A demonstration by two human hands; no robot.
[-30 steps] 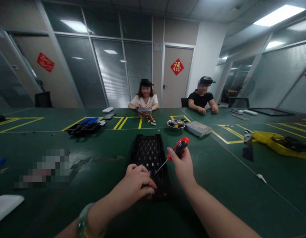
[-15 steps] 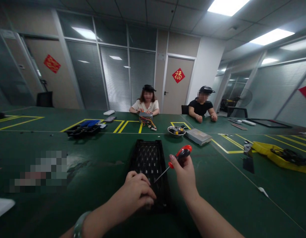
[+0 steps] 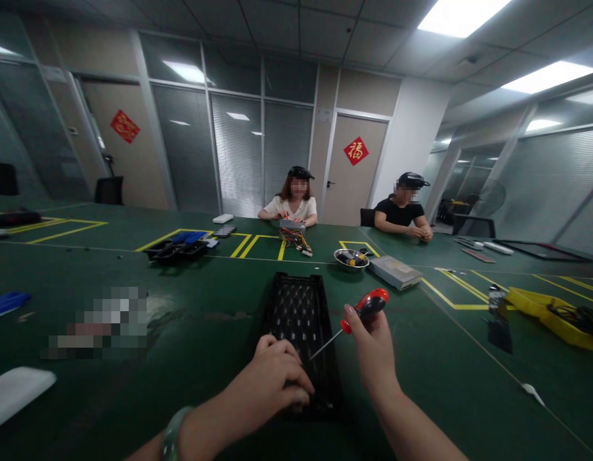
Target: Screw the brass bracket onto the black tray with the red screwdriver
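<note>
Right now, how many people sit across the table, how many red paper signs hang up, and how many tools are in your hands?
People across the table: 2
Red paper signs: 2
Tools in hand: 1, a screwdriver in the right hand
Total: 5

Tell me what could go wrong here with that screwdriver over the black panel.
1. The screwdriver in the right hand points its tip toward the left hand, close by. A slip could jab those fingers.
2. The black perforated panel lies flat on the green table with only the left hand on its near end. Under pressure it may slide or pivot.
</note>
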